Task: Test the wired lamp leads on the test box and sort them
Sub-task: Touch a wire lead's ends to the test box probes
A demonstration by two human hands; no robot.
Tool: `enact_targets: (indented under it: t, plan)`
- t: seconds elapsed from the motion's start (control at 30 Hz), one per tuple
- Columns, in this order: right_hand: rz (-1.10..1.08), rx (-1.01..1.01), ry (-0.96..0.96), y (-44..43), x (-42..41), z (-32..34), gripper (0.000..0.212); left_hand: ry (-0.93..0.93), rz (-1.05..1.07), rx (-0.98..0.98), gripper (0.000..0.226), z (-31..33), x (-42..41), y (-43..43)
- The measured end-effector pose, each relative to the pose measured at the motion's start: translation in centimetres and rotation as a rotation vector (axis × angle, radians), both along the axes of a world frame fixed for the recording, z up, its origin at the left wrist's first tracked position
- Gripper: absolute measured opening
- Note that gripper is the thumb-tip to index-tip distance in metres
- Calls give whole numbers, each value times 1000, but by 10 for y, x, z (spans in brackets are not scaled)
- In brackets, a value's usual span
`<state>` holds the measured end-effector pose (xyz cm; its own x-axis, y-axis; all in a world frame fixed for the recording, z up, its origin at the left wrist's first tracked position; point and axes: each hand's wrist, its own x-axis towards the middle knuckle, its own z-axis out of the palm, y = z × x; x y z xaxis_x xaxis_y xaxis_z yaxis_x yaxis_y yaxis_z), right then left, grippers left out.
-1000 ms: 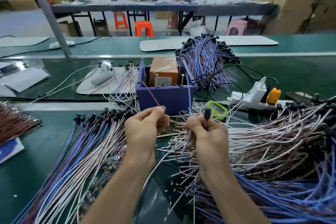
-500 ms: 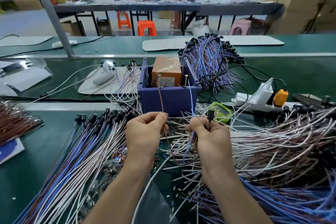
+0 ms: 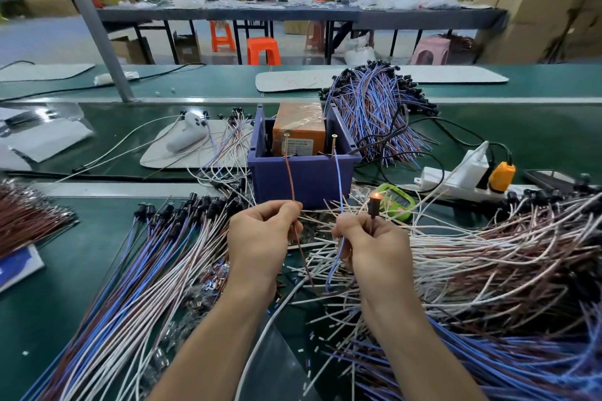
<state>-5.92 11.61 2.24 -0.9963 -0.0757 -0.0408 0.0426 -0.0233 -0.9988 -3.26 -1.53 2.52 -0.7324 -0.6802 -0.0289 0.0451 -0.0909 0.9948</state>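
Observation:
The test box [image 3: 303, 177] is a purple bin holding an orange block, with two upright screws at its front. My left hand [image 3: 260, 238] pinches a brown lead [image 3: 289, 176] whose tip reaches the left screw [image 3: 286, 140]. My right hand [image 3: 371, 247] pinches a blue lead [image 3: 338, 179] that runs up to the right screw [image 3: 333, 142], and it also holds the small black lamp [image 3: 374, 205], which glows orange at its tip.
Long blue, white and brown leads [image 3: 136, 286] fan out at the left; a big tangled heap [image 3: 488, 270] fills the right. Another bundle [image 3: 378, 111] lies behind the box. A white power strip [image 3: 456, 181] with an orange plug and a green meter [image 3: 395, 202] sit right of it.
The two wire ends have risen onto the screws of the box, and the lamp in my right hand has lit up. The camera has tilted up slightly.

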Motion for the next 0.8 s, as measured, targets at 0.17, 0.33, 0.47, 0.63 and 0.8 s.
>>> enact_targets:
  t: [0.17, 0.33, 0.47, 0.63, 0.8]
  plan:
    - [-7, -4, -2, 1, 1, 1, 33, 1, -1, -3, 19, -2, 0, -1]
    - [-28, -62, -22, 3, 2, 1, 33, -1, 12, -21, 21, -1, 2, -1]
    - [-14, -143, -18, 4, 4, 6, 37, 11, -2, -12, 21, 1, 4, 0]
    - [113, -282, -71, 12, 7, 23, 40, 74, -130, -24, 19, 6, 12, 4]
    - [322, -44, -141, 36, 14, 35, 35, 97, -375, 83, 38, 17, 18, 17]
